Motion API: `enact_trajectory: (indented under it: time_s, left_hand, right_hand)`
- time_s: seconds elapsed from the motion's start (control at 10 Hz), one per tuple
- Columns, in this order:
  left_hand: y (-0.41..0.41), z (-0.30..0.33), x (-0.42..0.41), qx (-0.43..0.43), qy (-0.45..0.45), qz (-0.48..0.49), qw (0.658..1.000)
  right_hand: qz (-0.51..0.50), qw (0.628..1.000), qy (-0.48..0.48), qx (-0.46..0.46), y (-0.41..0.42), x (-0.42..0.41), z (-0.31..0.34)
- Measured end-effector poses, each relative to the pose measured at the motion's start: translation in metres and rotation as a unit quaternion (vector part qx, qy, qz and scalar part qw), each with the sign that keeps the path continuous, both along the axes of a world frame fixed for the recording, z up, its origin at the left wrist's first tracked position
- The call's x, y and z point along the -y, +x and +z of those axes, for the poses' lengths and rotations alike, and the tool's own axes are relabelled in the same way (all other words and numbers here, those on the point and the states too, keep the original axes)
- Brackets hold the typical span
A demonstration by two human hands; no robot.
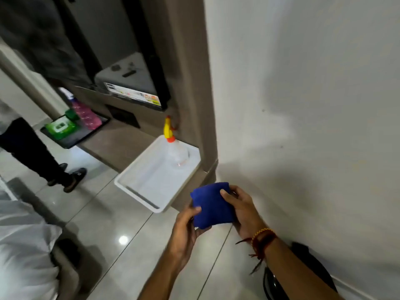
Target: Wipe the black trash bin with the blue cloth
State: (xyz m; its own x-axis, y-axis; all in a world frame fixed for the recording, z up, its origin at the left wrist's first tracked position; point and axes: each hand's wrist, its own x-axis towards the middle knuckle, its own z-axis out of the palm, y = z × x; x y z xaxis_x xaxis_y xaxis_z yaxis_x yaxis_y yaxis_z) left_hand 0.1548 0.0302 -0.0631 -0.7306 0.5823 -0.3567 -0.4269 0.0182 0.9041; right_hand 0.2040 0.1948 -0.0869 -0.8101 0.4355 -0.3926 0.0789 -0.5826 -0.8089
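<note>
A folded blue cloth (211, 205) is held between both my hands above the tiled floor. My left hand (184, 230) grips its lower left edge with the thumb on top. My right hand (242, 210) grips its right side. The black trash bin (303, 267) stands low at the bottom right against the white wall, mostly hidden behind my right forearm; only its dark rim and part of its body show.
A white tray (138, 191) holding a clear spray bottle (174, 148) with a yellow and orange head sits just beyond the cloth. A black tray (71, 144) with a green wipes pack and a pink bottle lies farther left. Another person's legs (43, 161) stand at left. White bedding fills the lower left.
</note>
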Motion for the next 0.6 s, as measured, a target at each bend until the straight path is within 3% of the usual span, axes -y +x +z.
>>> enact_trajectory:
  time_s: [0.1,0.2,0.3,0.4,0.5,0.6]
  left_hand:
    - [-0.052,0.029,0.026,0.010,-0.045,0.052,0.998]
    - [-0.118,0.035,0.043,-0.024,-0.158,0.127,0.979]
    - [-0.180,0.025,0.049,-0.082,-0.293,0.095,0.948]
    - [-0.217,0.008,0.051,-0.145,-0.414,-0.022,0.899]
    - [-0.225,-0.008,0.047,-0.194,-0.484,-0.090,0.848]
    - [-0.221,-0.004,0.037,-0.276,-0.517,-0.093,0.805]
  right_hand:
    - [0.001,0.998,0.062,0.032,-0.058,0.035,0.028]
    - [0.039,0.980,0.153,0.125,-0.111,0.063,0.036]
    - [0.103,0.964,0.147,0.194,-0.148,0.085,0.032]
    - [0.137,0.947,0.152,0.247,-0.166,0.102,0.024]
    - [0.132,0.943,0.170,0.254,-0.163,0.100,0.021]
    - [0.108,0.943,0.179,0.260,-0.145,0.080,0.042]
